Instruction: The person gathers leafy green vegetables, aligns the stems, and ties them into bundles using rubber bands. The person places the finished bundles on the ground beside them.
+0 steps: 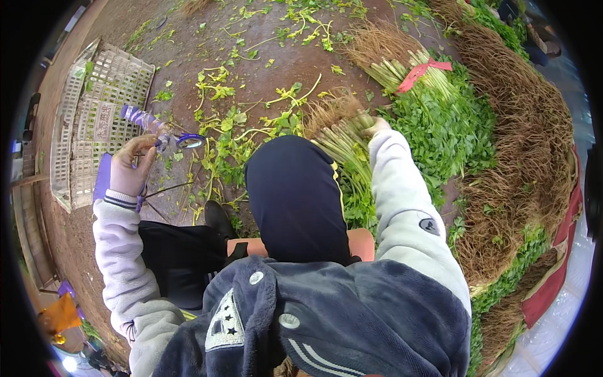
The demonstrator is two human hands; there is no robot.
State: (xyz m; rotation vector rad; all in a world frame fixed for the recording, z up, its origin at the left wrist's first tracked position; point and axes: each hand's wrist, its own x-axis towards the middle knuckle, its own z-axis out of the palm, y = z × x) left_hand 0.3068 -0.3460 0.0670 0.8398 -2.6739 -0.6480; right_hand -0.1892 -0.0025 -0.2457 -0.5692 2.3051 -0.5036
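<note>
My right hand (377, 126) rests on the stalks near the roots of a loose bunch of leafy celery (341, 136) beside my knee; its fingers are partly hidden by the sleeve and stalks. At the left, my left hand (133, 162) is raised with thumb and fingertips near a stand wrapped in purple and clear plastic (150, 121), which bears a small purple-rimmed ring (191, 140). Whether the fingers pinch something is unclear. Beyond my right hand lies a celery bundle (435, 89) tied with a red strip (419, 75), its brown roots pointing away.
A white slatted plastic crate (101, 108) bearing writing stands at far left. Loose leaves and stems (221, 127) litter the wet floor. A long pile of rooted celery (518, 141) curves along the right. Another person (541, 42) is partly visible at top right. I sit on something pink (362, 242).
</note>
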